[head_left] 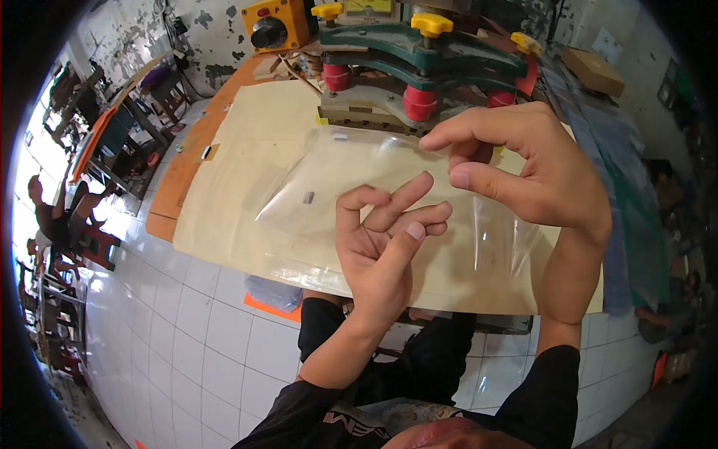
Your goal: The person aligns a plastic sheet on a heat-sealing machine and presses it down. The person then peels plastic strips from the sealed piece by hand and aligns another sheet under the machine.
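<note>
A clear plastic sheet (299,176) lies over a cream board (232,150), its far edge against the green press machine (419,56). Above the sheet, my left hand (381,247) is turned palm up, fingers half bent and apart, with nothing visible in it. My right hand (538,168) hovers over the sheet's right part, near the front of the machine. Its fingers curve, with a gap between thumb and index finger, and no object shows there. A small grey piece (308,197) sits on the sheet to the left of my left hand.
Behind the board stands an orange control box (273,26) with a black knob. Bluish plastic sheeting (598,187) covers the right side, with a cardboard box (592,71) farther back. A folded clear plastic bundle (273,292) is below the near edge. Other people sit at far left.
</note>
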A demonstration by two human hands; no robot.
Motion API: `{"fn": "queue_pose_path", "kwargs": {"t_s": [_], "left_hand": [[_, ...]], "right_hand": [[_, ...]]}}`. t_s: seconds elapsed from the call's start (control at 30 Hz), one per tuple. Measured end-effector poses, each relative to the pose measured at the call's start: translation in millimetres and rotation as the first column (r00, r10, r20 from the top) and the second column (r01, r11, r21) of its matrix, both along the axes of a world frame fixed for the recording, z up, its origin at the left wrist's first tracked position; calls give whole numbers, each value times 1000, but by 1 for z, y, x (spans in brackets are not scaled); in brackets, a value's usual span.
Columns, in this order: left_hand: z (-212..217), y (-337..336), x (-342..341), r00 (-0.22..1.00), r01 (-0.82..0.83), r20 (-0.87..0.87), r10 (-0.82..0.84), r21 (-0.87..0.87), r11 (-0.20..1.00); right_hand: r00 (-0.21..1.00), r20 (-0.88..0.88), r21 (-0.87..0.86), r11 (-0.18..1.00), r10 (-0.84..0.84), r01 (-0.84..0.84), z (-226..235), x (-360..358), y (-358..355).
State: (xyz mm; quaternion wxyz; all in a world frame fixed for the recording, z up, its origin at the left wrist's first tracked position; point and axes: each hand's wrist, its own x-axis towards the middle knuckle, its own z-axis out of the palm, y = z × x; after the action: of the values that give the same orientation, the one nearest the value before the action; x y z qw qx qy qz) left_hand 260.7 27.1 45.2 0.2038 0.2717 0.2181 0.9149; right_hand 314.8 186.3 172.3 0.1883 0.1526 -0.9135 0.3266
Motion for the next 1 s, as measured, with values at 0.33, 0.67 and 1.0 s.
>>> {"fn": "queue_pose_path", "kwargs": {"t_s": [0.33, 0.67, 1.0], "left_hand": [[-12, 10, -6, 980, 75, -194, -42, 166, 983], [-7, -2, -5, 966, 188, -199, -167, 92, 978], [-17, -1, -8, 947, 276, -225, -231, 194, 941]], "right_hand": [[996, -69, 83, 995, 56, -50, -4, -2, 2], [997, -44, 37, 997, 66, -65, 1, 4, -3], [991, -51, 117, 986, 122, -115, 4, 6, -6]]}}
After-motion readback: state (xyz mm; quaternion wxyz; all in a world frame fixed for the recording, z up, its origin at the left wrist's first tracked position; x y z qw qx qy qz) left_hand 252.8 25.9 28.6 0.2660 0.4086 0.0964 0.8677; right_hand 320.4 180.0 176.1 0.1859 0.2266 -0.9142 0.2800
